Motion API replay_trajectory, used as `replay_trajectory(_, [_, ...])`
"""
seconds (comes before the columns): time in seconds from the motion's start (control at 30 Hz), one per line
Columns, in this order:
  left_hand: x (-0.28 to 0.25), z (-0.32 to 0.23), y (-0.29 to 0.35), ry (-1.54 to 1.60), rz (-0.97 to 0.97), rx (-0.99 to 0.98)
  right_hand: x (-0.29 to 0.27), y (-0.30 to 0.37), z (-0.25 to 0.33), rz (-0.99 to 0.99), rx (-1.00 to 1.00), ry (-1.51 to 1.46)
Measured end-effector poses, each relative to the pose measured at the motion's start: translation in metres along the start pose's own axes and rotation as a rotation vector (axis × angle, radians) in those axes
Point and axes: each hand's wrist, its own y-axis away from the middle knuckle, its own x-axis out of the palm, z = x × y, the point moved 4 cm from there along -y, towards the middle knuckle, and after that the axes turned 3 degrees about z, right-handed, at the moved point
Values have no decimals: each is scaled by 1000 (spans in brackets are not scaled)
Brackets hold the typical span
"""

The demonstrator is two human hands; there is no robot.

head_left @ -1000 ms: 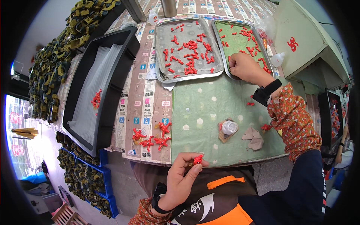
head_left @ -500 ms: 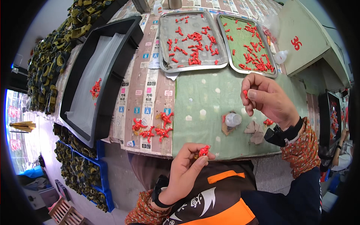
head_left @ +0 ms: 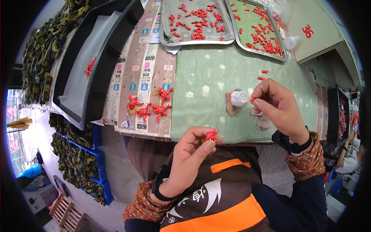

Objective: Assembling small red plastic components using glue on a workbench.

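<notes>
My left hand (head_left: 189,158) is closed on a small red toy figure (head_left: 211,136), held above the table's front edge between thumb and fingers. My right hand (head_left: 276,106) pinches a tiny red plastic piece (head_left: 252,100). That piece is right beside the mouth of a small translucent bottle (head_left: 238,99); whether they touch I cannot tell. The bottle stands on a piece of brown cardboard (head_left: 232,110). A crumpled rag (head_left: 264,122) lies partly under my right hand. Beyond that hand are two loose red pieces (head_left: 262,75) on the green cloth (head_left: 201,89).
Several red figures (head_left: 159,112) lie left of the cloth. A black crate (head_left: 112,54) with a white ribbed liner holds more red parts. Two metal trays (head_left: 197,41) of red pieces stand at the back. A cabinet (head_left: 317,31) is at right; another person's arm (head_left: 344,154) shows far right.
My right hand has come down to the bottle with the red piece, uncovering two loose pieces on the cloth. The left hand still holds the figure. The whole view has shifted a little.
</notes>
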Motion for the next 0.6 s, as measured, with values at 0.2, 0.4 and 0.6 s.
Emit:
replay_trajectory(0.2, [-1,4,2,-25,-10,56,13,3,11,-124,-221,540])
replay_trajectory(0.4, [-3,6,5,7,-4,31,17,2,13,-141,-337,713])
replay_trajectory(0.6, [-5,10,5,45,-50,24,21,-3,14,-157,-230,703])
